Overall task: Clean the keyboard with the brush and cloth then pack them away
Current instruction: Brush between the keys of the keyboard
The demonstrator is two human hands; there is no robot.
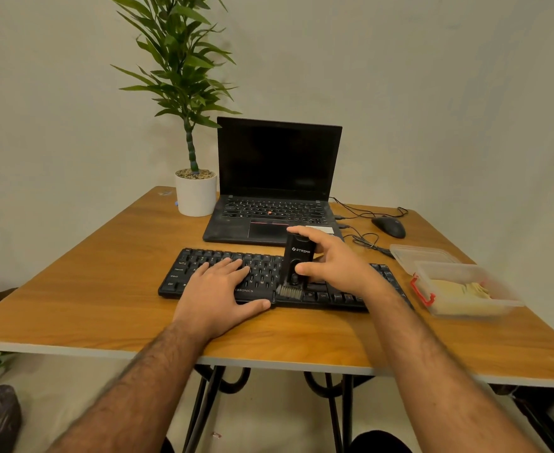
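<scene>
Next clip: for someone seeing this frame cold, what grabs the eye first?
At centre, the right hand holds an upright black brush tool, its grey bristles down on the black external keyboard, while the left hand lies flat on the keys. Behind sits an open black laptop with a dark screen, beside a tall green plant in a white pot. At right, an open clear plastic box holds a yellowish cloth.

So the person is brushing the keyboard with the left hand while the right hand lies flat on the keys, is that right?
Not quite: the hands are swapped. In the head view the right hand holds the black brush, its bristles down on the keyboard, while the left hand lies flat on the keys. The rest of your statement holds.
</scene>
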